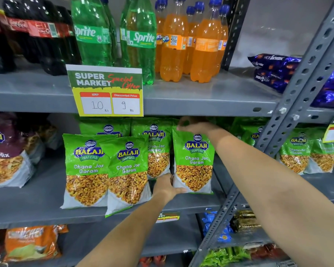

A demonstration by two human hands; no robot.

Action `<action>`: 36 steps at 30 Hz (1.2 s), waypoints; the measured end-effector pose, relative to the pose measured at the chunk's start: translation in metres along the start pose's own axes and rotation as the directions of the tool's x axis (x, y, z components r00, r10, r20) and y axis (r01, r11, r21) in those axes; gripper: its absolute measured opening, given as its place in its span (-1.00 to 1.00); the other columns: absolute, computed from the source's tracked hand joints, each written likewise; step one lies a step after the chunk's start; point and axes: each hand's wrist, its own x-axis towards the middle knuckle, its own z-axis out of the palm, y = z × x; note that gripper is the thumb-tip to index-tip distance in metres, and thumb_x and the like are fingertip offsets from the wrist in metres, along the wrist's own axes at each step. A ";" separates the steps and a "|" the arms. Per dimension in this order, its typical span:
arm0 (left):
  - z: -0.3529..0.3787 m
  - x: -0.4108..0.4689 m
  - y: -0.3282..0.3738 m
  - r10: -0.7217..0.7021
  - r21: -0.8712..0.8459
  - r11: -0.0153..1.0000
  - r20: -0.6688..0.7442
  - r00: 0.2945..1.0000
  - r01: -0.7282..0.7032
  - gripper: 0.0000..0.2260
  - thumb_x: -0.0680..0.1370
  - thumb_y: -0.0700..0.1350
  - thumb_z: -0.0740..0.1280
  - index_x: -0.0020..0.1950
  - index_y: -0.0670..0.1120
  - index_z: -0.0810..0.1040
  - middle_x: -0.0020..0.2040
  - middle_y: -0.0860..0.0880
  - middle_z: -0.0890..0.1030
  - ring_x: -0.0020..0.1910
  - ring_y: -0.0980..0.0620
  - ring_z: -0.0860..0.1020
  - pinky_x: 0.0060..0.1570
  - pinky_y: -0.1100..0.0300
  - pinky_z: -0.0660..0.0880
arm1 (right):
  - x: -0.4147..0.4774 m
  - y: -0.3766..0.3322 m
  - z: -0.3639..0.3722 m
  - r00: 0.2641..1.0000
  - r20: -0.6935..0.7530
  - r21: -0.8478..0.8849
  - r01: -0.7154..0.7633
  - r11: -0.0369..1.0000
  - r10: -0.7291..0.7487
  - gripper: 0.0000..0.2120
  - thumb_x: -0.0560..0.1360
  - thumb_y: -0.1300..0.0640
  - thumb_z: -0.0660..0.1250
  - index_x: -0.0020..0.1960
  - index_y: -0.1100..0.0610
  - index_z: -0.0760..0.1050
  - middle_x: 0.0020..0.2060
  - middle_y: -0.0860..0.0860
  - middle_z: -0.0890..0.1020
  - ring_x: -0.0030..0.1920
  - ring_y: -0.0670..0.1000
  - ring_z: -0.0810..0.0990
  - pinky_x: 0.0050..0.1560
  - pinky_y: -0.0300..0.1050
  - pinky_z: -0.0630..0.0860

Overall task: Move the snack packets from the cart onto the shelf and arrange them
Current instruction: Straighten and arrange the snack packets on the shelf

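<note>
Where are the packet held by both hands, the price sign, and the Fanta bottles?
held packet (194,160): head view, middle of its green front.
price sign (106,89): head view, centre of the card.
Fanta bottles (173,54): head view, body of the front left bottle.

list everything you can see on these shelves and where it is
cola bottles: several, dark, top shelf left
sprite bottles: about four, green, top shelf
fanta bottles: about five, orange, top shelf
offer sign: one, green and yellow, top shelf edge
biscuit packs: several, blue, top right
chana packets: many, green, middle shelf
held packet: one, green, upright, middle shelf
mix packets: maroon, middle left
orange packet: bottom left
left hand: at held packet's bottom
right hand: at its top
</note>
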 end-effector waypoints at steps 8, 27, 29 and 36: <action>-0.007 -0.005 0.008 -0.019 0.105 0.994 0.015 1.000 0.017 -0.50 0.30 0.10 0.55 0.06 -0.13 0.46 0.00 -0.07 0.56 -0.03 -0.03 0.51 -0.08 0.16 0.42 | 0.008 0.006 0.010 0.993 -0.085 -0.047 0.081 0.996 -0.085 -0.69 0.51 -0.12 0.26 0.15 0.05 0.45 0.21 0.10 0.53 0.19 0.16 0.51 0.10 -0.11 0.36; -0.119 -0.074 -0.087 0.510 0.806 0.591 -0.350 0.786 -0.025 -0.10 0.32 0.33 0.38 0.49 -0.08 0.14 0.52 -0.14 0.23 0.52 -0.13 0.12 0.43 -0.22 0.14 | 0.021 -0.121 0.095 0.911 0.170 -0.309 0.411 0.858 -0.375 -0.62 0.57 0.09 0.21 0.37 0.16 0.34 0.36 0.16 0.44 0.33 0.16 0.44 0.27 -0.06 0.38; -0.116 -0.076 -0.085 0.486 0.783 0.621 -0.354 0.799 -0.031 -0.04 0.33 0.30 0.40 0.53 -0.04 -0.03 0.55 -0.12 0.11 0.52 -0.15 0.07 0.46 -0.18 0.13 | 0.027 -0.118 0.095 0.905 0.173 -0.299 0.424 0.855 -0.388 -0.68 0.56 0.07 0.24 0.26 0.18 0.44 0.27 0.15 0.52 0.25 0.14 0.49 0.19 -0.06 0.41; -0.104 -0.076 -0.066 0.250 0.262 0.953 -0.395 0.884 -0.152 0.14 0.33 0.11 0.52 0.48 0.11 -0.39 0.58 0.00 -0.11 0.21 -0.06 0.54 -0.02 0.12 0.50 | 0.022 -0.088 0.048 0.907 0.173 -0.057 0.398 0.916 -0.383 -0.84 0.53 0.15 0.30 0.09 0.17 0.46 -0.07 0.05 0.43 0.00 0.00 0.38 -0.20 -0.40 0.32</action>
